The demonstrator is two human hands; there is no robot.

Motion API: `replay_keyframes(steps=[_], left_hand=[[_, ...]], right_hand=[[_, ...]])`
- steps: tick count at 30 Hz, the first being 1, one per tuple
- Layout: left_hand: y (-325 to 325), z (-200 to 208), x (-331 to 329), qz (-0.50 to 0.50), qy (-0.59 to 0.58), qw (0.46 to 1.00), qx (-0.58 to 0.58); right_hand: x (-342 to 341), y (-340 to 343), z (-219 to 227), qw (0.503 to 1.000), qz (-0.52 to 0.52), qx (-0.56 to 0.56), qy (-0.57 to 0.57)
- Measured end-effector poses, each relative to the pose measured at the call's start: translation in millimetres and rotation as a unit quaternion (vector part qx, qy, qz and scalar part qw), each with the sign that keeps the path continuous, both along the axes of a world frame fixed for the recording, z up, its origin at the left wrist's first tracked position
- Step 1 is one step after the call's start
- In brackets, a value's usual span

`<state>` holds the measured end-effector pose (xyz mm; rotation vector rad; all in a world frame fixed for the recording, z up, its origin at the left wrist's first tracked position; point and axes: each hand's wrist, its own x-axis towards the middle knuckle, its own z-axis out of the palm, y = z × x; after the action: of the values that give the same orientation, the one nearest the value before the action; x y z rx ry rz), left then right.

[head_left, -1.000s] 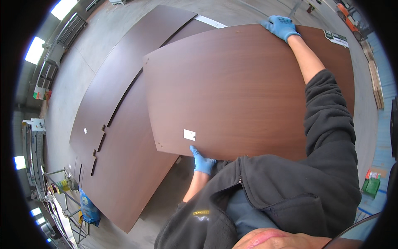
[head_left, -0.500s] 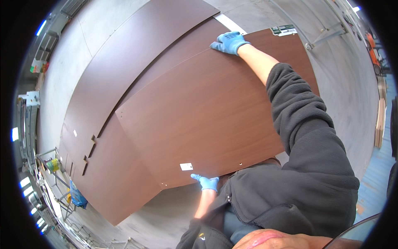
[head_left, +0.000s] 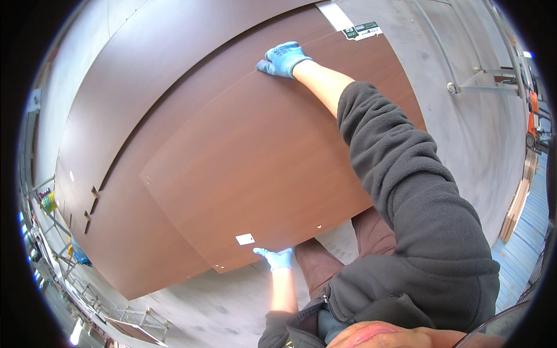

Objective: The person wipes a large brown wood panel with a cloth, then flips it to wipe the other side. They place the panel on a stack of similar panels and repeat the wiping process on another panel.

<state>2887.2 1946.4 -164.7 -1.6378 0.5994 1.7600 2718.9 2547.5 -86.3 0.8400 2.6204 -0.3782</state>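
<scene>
A large brown board lies on top of other brown boards, with a small white label near its edge closest to me. My left hand, in a blue glove, grips that near edge, its thumb on the upper face and its other fingers mostly hidden. Reaching across the board, my right hand in a matching glove is closed over its far edge. Fingertips there are partly out of sight. A green and white printed label sits at the board's far right corner.
Beneath and beyond lies another brown board with stepped notches near its left end. At right stand a metal frame, an orange vehicle and stacked sheets. Metal racks line the left. Grey floor shows near my legs.
The top board has shifted toward me over the boards below, both hands staying on its edges. My view has turned slightly, and more of my legs and the floor shows.
</scene>
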Motion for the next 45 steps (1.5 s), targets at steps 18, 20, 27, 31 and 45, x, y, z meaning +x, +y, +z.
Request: replay_keyframes(steps=[18, 20, 27, 31, 45], left_hand=[[27.0, -21.7, -0.2, 0.031, 0.008, 0.998, 0.053], [23.3, -22.0, -1.2, 0.005, 0.009, 1.0, 0.024], [-15.8, -9.3, 11.2, 0.023, -0.017, 0.999, -0.02], [-22.1, 7.2, 30.1, 0.1, 0.01, 0.995, 0.016], [159.7, 145.3, -33.8, -0.664, 0.496, 0.448, -0.335]], right_hand=[[-14.8, 31.0, -53.4, 0.999, -0.028, -0.005, 0.031], [-20.8, 26.5, -54.0, 0.999, -0.028, -0.004, 0.035], [-51.9, -3.2, -50.2, 0.999, 0.019, 0.032, 0.04], [-19.8, -5.4, -35.1, 0.973, 0.201, 0.103, 0.044], [101.2, -19.3, 60.4, 0.822, 0.083, 0.094, 0.555]])
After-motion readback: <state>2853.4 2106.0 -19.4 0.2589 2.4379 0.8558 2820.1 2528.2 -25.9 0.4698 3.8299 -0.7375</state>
